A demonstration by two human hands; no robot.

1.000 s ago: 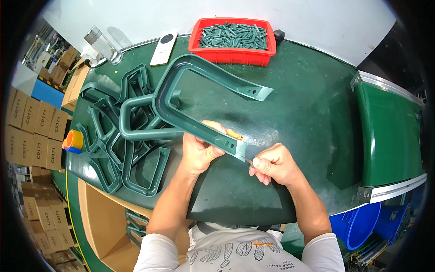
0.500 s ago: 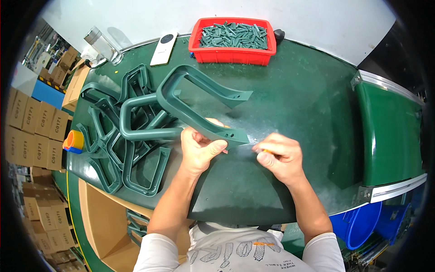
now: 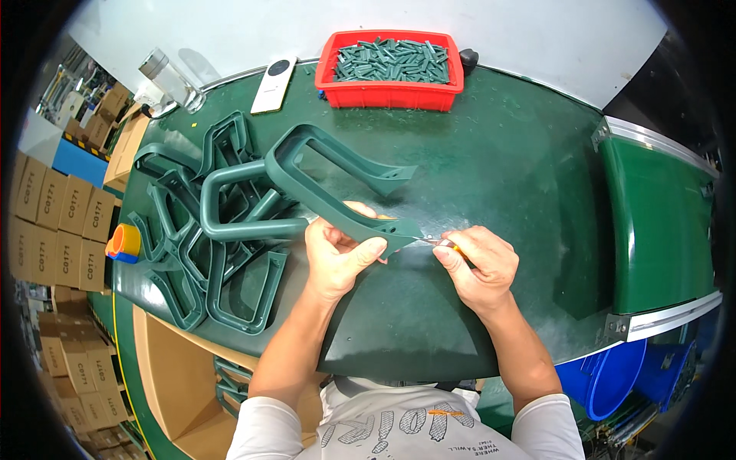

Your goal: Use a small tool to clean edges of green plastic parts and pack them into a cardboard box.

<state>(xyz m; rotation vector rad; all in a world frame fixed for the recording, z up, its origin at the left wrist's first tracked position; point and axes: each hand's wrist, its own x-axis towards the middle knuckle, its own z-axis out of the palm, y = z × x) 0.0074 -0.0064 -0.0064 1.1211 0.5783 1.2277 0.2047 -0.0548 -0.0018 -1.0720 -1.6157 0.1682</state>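
Dark-green bracket (image 3: pixel 322 201), smooth, looks like moulded plastic: bending into an open U, inner side showing a trough. Being held tilted above the middle of the surface (image 3: pixel 498 169), its bend pointing toward the far left corner, both arms running toward the right edge. Arm ends flaring into pointed tips; nearer end showing dark holes. Slim tool (image 3: pixel 434 242): thin metallic front end showing, a bit of yellow-orange behind, remainder being hidden in the grip. Pointing left, meeting or nearly meeting the bracket's nearer tip; contact staying unclear.
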